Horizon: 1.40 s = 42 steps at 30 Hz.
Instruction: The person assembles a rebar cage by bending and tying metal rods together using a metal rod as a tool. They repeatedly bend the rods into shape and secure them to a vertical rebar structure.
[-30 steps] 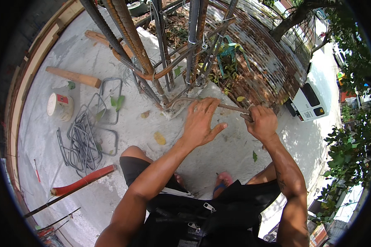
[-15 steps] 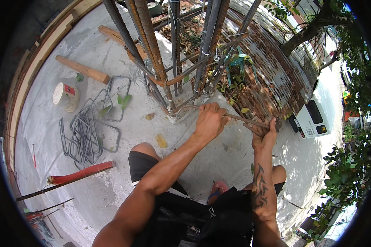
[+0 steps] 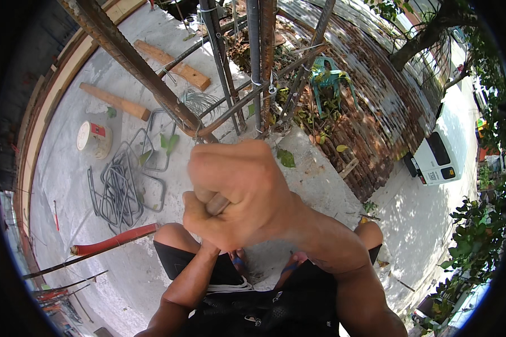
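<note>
My right hand [image 3: 244, 191] is a closed fist in the middle of the head view, large and close up. Between its curled fingers and thumb shows a rounded brownish tip; I cannot tell whether it is a bar end or a fingertip. From the lower left my left forearm [image 3: 188, 281] reaches up behind that fist, which hides the left hand's fingers. Just beyond the hands stands a column of upright rusty rebar [image 3: 132, 67], its bars bound by a bent steel tie [image 3: 233, 112] and thin wire. The fist covers the column's foot.
Left on the concrete lie a heap of bent grey steel ties [image 3: 118, 188], a white bucket [image 3: 94, 139], wood pieces [image 3: 115, 101] and a red tube [image 3: 115, 238]. Rusty corrugated sheets [image 3: 371, 123], a green plastic chair [image 3: 329, 78] and a white vehicle [image 3: 436, 160] are at right.
My right hand has come left and up close, covering my left hand, which has drawn back toward me. The rusty bar they held no longer shows plainly. My view of the column has shifted.
</note>
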{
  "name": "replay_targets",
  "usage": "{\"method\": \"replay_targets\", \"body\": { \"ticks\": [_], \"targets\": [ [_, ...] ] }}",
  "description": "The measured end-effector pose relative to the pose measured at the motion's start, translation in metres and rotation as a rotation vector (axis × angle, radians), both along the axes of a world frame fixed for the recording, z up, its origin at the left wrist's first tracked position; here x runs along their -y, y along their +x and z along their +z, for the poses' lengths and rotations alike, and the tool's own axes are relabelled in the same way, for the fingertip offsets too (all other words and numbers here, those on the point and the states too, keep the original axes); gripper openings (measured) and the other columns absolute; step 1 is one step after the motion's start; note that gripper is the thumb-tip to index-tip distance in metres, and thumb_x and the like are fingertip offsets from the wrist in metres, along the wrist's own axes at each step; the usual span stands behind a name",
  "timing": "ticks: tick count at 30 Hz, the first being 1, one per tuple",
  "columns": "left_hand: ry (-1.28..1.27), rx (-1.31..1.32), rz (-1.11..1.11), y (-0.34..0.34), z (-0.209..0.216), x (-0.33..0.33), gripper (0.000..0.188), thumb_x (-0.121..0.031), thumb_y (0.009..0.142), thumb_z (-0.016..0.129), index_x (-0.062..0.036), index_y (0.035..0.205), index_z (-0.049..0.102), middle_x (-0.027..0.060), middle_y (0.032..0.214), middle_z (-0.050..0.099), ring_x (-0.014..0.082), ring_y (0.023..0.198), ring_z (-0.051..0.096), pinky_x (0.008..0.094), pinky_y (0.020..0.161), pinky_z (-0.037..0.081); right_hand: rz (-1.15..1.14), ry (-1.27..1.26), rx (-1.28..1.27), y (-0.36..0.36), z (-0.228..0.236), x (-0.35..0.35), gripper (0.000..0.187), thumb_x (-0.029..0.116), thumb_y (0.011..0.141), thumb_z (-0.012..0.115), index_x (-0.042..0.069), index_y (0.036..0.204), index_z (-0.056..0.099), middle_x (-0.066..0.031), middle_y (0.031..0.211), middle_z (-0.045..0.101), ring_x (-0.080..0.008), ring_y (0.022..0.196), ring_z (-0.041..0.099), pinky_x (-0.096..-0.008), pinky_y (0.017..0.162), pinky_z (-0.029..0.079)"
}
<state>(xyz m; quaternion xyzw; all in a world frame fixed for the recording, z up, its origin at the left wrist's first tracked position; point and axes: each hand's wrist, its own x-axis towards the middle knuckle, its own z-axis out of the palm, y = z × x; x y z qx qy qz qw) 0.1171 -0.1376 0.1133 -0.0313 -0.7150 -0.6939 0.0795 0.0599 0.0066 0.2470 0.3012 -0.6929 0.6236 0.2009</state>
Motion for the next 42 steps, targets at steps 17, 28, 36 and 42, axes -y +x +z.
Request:
{"method": "replay_targets", "body": {
  "ticks": [17, 28, 36, 42],
  "targets": [
    [-0.032, 0.353, 0.276, 0.033, 0.04, 0.134, 0.028, -0.023, 0.087, 0.055, 0.0005, 0.102, 0.059, 0.0069, 0.092, 0.062, 0.0186, 0.083, 0.058, 0.0279, 0.073, 0.043, 0.578, 1.545, 0.341, 0.088, -0.38, 0.225, 0.02, 0.007, 0.072, 0.064, 0.006, 0.091, 0.073, -0.0127, 0.092, 0.07, -0.0284, 0.085, 0.068, -0.0372, 0.066, 0.055],
    [-0.694, -0.384, -0.462, -0.051, -0.03, -0.037, 0.026, -0.019, 0.082, 0.062, -0.0053, 0.105, 0.062, 0.0127, 0.106, 0.062, 0.0296, 0.103, 0.058, 0.0425, 0.098, 0.039, 0.502, 2.243, 0.359, 0.098, -0.437, 0.012, 0.022, 0.017, 0.075, 0.067, 0.004, 0.093, 0.07, -0.0131, 0.093, 0.068, -0.0241, 0.077, 0.066, -0.0426, 0.06, 0.051],
    [-1.561, -0.396, -0.88, -0.064, -0.108, -0.084, 0.015, -0.019, 0.08, 0.059, -0.0092, 0.08, 0.07, 0.0101, 0.084, 0.067, 0.0231, 0.091, 0.061, 0.0467, 0.098, 0.033, 0.435, 1.982, 0.28, 0.106, -0.397, -0.006, 0.028, 0.023, 0.077, 0.069, 0.003, 0.097, 0.067, -0.0142, 0.095, 0.066, -0.0235, 0.078, 0.063, -0.0425, 0.064, 0.048],
    [-1.622, -0.381, -1.02, -0.071, -0.118, -0.088, 0.014, -0.016, 0.077, 0.059, -0.01, 0.077, 0.071, 0.0092, 0.077, 0.067, 0.0249, 0.079, 0.065, 0.0459, 0.081, 0.04, 0.089, 0.039, 1.584, 0.156, -0.334, -0.019, 0.064, 0.045, 0.087, 0.059, -0.003, 0.127, 0.044, -0.0221, 0.123, 0.052, -0.0363, 0.106, 0.057, -0.0508, 0.084, 0.047]
  ]
}}
